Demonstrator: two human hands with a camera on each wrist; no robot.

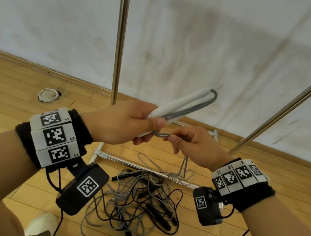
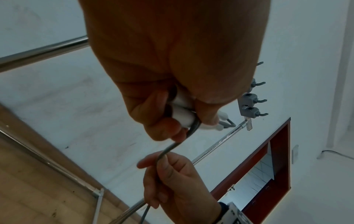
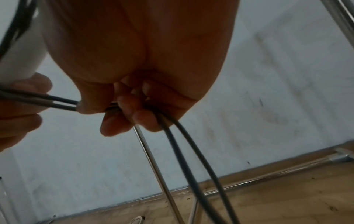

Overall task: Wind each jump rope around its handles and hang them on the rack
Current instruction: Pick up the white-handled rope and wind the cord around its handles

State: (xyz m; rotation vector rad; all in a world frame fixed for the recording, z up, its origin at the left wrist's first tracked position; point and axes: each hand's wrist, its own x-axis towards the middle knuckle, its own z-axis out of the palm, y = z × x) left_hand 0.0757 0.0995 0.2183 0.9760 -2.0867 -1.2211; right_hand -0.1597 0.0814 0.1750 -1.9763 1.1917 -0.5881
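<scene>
The left hand (image 1: 121, 122) grips a pair of white handles (image 1: 181, 103) held side by side, fingers and thumb curled round their lower ends. The handles point up and away to the right, above the floor and in front of the rack. A grey rope (image 1: 196, 106) loops out of the far tips of the handles and runs back along them toward the left hand.

The right hand (image 1: 193, 145) sits just beside the left hand, slightly lower. Its thumb and fingers pinch the grey rope where it leaves the near end of the handles. In the right wrist view two strands pass through the closed fingers (image 3: 141, 119) and hang downward below the hand. In the left wrist view the rope bends out from under the left hand and enters the right hand's grip.

Below both hands, a tangle of ropes (image 1: 138, 200), grey and black with black handles, lies on the wooden floor (image 1: 4, 83). The tangle rests against and partly over the base bar of the metal rack (image 1: 120, 37). One upright pole rises behind the left hand; a second slanted pole stands to the right. Grey hooks (image 2: 254, 98) are fixed on the rack, visible in the left wrist view.

A round white floor fitting (image 1: 48, 94) sits near the white wall (image 1: 203, 34). A pale shoe (image 1: 41, 226) shows at the bottom edge.
</scene>
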